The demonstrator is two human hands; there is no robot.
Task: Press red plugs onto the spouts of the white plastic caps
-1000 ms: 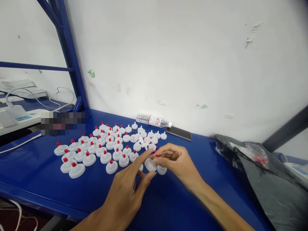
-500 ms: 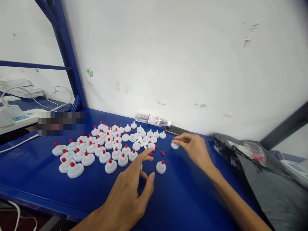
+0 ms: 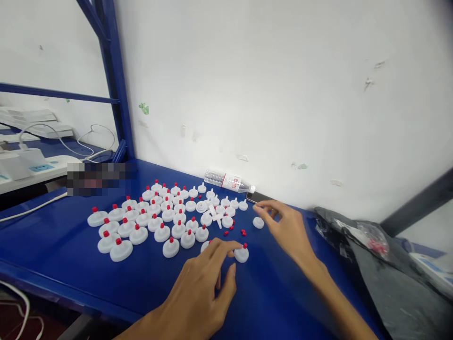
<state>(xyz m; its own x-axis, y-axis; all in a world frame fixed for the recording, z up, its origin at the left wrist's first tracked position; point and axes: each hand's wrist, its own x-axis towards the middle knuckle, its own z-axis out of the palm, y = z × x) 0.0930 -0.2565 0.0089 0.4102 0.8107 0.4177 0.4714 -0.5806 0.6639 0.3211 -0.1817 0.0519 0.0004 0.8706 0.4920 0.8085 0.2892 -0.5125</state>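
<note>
My right hand [image 3: 283, 224] has its thumb and fingertips pinched at the top of a white spouted lid [image 3: 258, 223] right of the group. The fingers hide the tip of its spout. My left hand [image 3: 208, 278] is open, its fingers apart, with the index fingertip beside a white lid with a red tip cap [image 3: 241, 255]. Part of another lid [image 3: 204, 246] shows behind the left hand's knuckles. Several small loose red caps [image 3: 243, 232] lie between the hands. Many red-capped lids [image 3: 121, 250] stand at the left, and several uncapped lids [image 3: 243, 205] stand farther back.
A clear water bottle [image 3: 231, 182] lies along the wall, with a dark phone [image 3: 260, 197] beside it. White cross-shaped pieces [image 3: 215, 216] lie among the lids. A grey plastic bag [image 3: 389, 278] covers the right side. A power strip [image 3: 53, 167] stands at the left.
My left hand has moved right, toward the nearby red-capped lid. My right hand's fingers sit slightly higher over their lid. The view has shifted a little.
</note>
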